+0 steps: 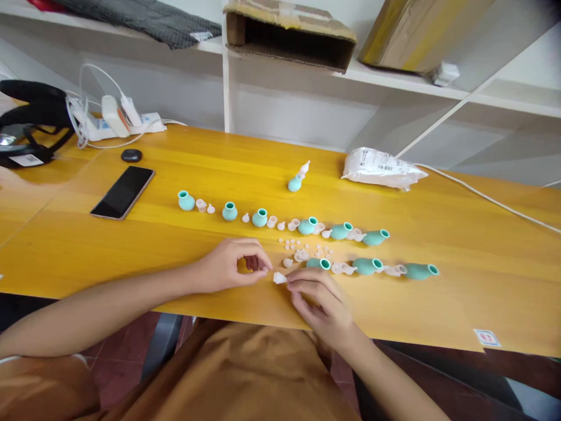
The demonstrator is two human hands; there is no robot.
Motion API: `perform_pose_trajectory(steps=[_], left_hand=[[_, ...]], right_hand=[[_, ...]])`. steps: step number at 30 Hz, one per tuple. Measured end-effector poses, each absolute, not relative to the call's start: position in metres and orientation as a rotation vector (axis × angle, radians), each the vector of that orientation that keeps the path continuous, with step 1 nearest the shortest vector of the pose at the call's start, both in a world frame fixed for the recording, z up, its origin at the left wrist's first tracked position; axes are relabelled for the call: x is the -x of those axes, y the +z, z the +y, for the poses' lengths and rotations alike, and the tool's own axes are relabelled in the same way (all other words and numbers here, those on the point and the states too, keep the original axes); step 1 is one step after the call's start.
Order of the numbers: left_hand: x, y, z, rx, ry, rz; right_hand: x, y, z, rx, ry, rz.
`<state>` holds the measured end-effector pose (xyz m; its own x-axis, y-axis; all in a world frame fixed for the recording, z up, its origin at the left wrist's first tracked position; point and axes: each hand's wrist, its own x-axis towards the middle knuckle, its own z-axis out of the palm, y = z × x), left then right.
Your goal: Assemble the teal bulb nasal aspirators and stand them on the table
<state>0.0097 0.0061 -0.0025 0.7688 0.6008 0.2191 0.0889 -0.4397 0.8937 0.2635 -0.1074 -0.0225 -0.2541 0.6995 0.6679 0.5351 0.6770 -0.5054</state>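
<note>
My right hand point(322, 301) pinches a small translucent silicone tip point(279, 278) just above the front of the yellow table point(184, 245). Its fingers are closed around the tip's right end. My left hand point(234, 263) hovers beside it on the left with thumb and fingers pinched together, fingertips almost touching the tip; whether it holds anything is unclear. Right behind my hands lie several teal rubber bulbs point(367, 266) in two rows, with clear tips point(302, 255) and tiny white beads point(291, 241) scattered between them. One assembled bulb with tip point(297, 180) stands alone farther back.
A black phone point(123, 191) lies at the left, with a small black oval object point(131, 155) behind it. A power strip with cables point(114, 120) and a black headset point(30, 123) sit at the far left. A white plastic bag point(381, 168) rests at the back right, below shelves holding a cardboard box point(291, 32).
</note>
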Motion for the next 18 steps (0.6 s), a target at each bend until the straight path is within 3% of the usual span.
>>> perform_pose_trajectory(steps=[18], left_hand=[[-0.0085, -0.0015, 0.0007, -1.977, 0.565, 0.524]], right_hand=[[-0.2652, -0.0239, -0.1090, 0.930, 0.244, -1.942]])
